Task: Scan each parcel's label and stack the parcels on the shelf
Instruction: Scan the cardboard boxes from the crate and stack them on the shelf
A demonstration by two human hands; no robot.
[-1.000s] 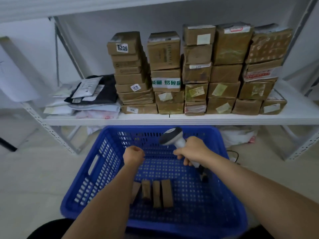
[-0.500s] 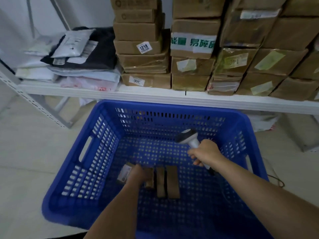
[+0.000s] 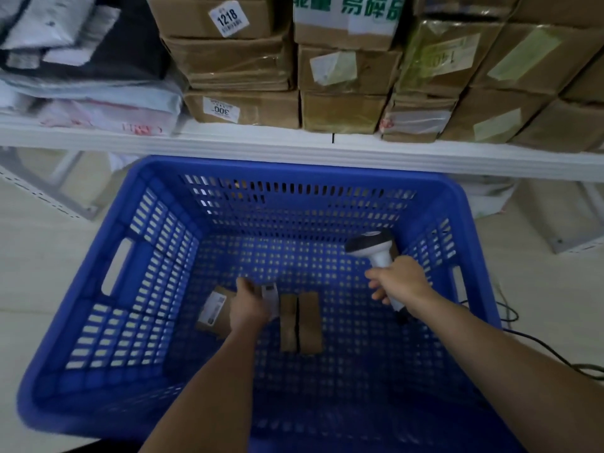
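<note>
Below the shelf [image 3: 294, 148], the blue crate [image 3: 108, 256] holds small parcels. The left hand [image 3: 248, 305] covers one parcel [image 3: 215, 310], fingers hidden; grip firmly, label upward. The right hand [image 3: 400, 284] fingers wrap the scanner [image 3: 376, 248].

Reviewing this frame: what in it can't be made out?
Head view only:
- Left hand grip on the small parcel: hidden by the hand's back.
- That parcel's label text: too small, blurred.
- Upper shelf stacks: cut off by the top edge.
- Scanner window: faces away.
- Two upright parcels: labels unseen.
</note>
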